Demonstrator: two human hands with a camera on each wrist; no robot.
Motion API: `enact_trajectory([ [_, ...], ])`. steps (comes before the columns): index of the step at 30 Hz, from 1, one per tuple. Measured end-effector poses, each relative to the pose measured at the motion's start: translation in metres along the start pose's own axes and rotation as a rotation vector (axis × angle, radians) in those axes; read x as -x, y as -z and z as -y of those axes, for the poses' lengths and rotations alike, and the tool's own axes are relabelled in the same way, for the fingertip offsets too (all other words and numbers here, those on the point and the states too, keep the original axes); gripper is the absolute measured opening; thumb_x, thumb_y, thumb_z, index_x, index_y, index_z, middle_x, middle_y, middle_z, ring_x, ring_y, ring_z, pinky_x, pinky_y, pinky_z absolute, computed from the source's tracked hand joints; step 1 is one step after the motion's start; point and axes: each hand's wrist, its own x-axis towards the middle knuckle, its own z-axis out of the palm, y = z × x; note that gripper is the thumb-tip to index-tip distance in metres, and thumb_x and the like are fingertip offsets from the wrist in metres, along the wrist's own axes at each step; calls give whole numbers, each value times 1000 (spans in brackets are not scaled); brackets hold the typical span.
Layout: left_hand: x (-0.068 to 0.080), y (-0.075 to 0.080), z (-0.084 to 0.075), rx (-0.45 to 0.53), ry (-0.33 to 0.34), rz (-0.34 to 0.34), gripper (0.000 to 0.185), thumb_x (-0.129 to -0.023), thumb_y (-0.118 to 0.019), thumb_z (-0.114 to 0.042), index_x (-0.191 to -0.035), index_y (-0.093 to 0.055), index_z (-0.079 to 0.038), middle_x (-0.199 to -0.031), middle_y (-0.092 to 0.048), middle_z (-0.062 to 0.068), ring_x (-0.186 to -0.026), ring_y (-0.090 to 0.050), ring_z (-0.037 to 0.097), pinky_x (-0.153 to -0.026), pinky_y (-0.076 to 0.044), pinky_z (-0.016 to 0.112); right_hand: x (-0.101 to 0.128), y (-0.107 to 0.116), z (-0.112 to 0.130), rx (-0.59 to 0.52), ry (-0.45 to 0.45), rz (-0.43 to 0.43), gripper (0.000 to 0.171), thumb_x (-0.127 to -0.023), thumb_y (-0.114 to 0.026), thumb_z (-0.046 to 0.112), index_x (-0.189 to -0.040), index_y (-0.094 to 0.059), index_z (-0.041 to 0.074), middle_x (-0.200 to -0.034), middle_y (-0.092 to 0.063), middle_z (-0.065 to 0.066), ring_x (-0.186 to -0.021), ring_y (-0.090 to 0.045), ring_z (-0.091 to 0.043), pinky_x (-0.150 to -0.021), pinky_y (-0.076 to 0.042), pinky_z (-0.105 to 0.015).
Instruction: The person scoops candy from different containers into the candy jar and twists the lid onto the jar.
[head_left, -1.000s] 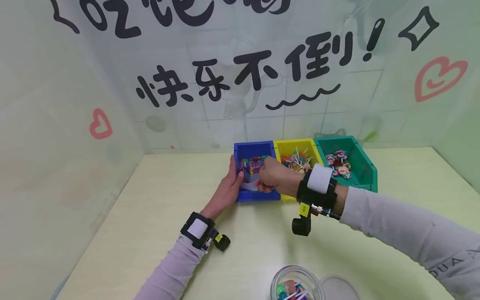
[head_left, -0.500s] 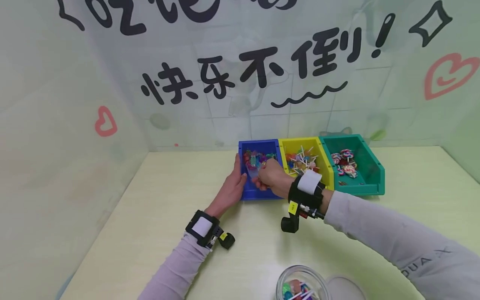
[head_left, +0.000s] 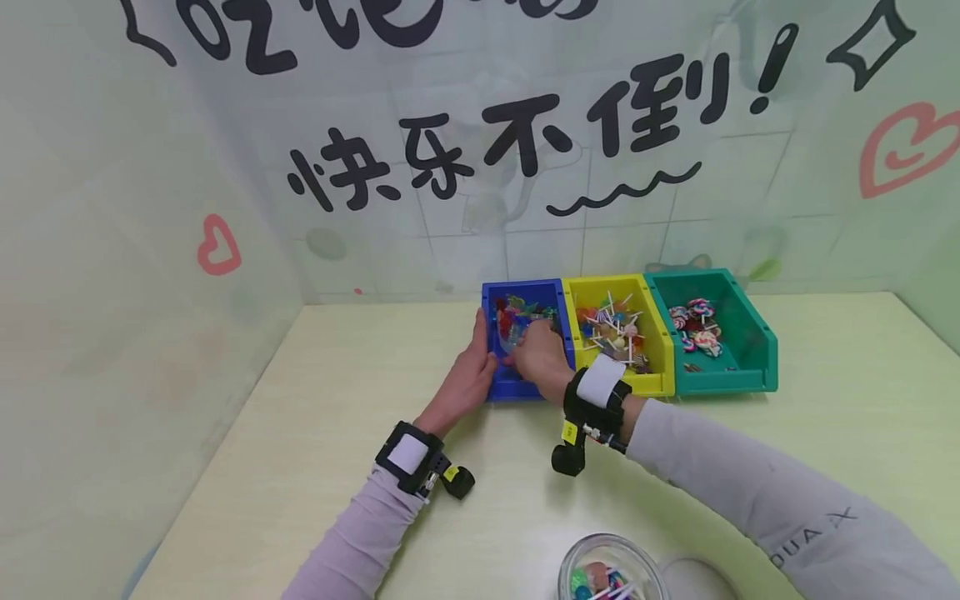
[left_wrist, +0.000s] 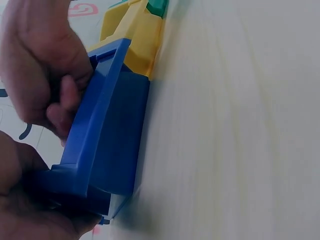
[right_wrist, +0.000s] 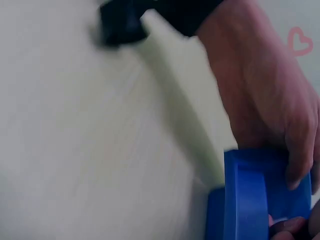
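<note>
The right hand (head_left: 536, 357) has slid from the blue bin's (head_left: 510, 385) front edge deeper in among its candies (head_left: 517, 312), fingers curled, though whether they grip a candy I cannot tell. The left hand (head_left: 467, 379) still braces the bin's left wall, thumb over the rim. The bin sits on the bench (head_left: 315, 433), touching the yellow bin (head_left: 660, 379), so a pick seems underway.

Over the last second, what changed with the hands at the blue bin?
The right hand pushed deeper into the blue bin, among the candies. The left hand stayed gripping the bin's left wall; the yellow bin and green bin did not visibly shift.
</note>
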Motion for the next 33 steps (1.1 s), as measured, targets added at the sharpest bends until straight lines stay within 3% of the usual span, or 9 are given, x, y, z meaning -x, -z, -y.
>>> enact_trajectory([
  [3,0,1,0,0,6,6,64,-93,-33,-3,-143,8,-6,-146,-16,18,-129,-30,28,-107,-22,39,2,2,-2,275,187,-50,50,-86,-53,8,-126,-28,-9,-71,-61,-7,-74,-59,-21,-66,-48,-30],
  [8,0,1,-1,-3,17,14,64,-94,-32,-4,-142,9,-7,-147,-15,16,-131,-27,24,-107,-22,39,2,4,-5,503,376,-64,66,-82,-56,5,-131,-18,-16,-59,-54,-8,-60,-61,-24,-55,-52,-33],
  [10,0,1,-2,-5,18,10,64,-94,-33,-4,-143,9,-7,-147,-15,15,-131,-26,24,-107,-22,39,0,5,-6,451,337,-46,58,-82,-57,5,-127,-25,-12,-64,-55,-7,-64,-61,-23,-57,-52,-31],
  [12,0,1,-2,-11,16,6,65,-94,-33,-4,-143,9,-8,-147,-16,16,-128,-31,25,-106,-24,39,-2,6,-6,289,238,7,43,-84,-54,4,-121,-34,-6,-71,-59,-7,-69,-60,-20,-56,-50,-28],
  [15,1,1,-1,-27,11,5,65,-93,-34,-3,-142,9,-7,-147,-15,16,-128,-32,25,-106,-24,38,-5,6,-5,-116,43,117,22,-86,-45,-2,-108,-42,-2,-81,-59,-9,-69,-55,-16,-50,-42,-21],
  [17,1,1,-1,-30,8,7,66,-93,-34,-3,-142,10,-8,-147,-15,16,-127,-33,26,-106,-24,38,-4,6,-3,-378,-84,163,26,-85,-39,-6,-111,-42,-1,-82,-60,-9,-63,-53,-13,-45,-38,-17],
  [20,2,1,0,-14,1,6,67,-93,-34,-4,-142,11,-9,-146,-18,18,-129,-30,25,-106,-23,39,-3,5,-2,-590,-172,183,37,-84,-39,-9,-120,-38,-3,-85,-57,-10,-58,-49,-11,-44,-38,-15],
  [28,3,1,-1,35,24,6,66,-94,-32,-4,-143,11,-13,-147,-15,15,-130,-29,24,-106,-24,40,4,3,-3,-288,-46,108,31,-87,-41,-3,-117,-36,1,-85,-57,-14,-60,-53,-18,-53,-47,-22],
  [33,3,0,-1,34,35,3,65,-94,-32,-5,-143,11,-14,-148,-12,12,-133,-22,21,-108,-20,38,5,5,-4,-271,-43,99,26,-89,-40,-2,-115,-35,2,-86,-61,-16,-61,-52,-20,-51,-45,-23],
])
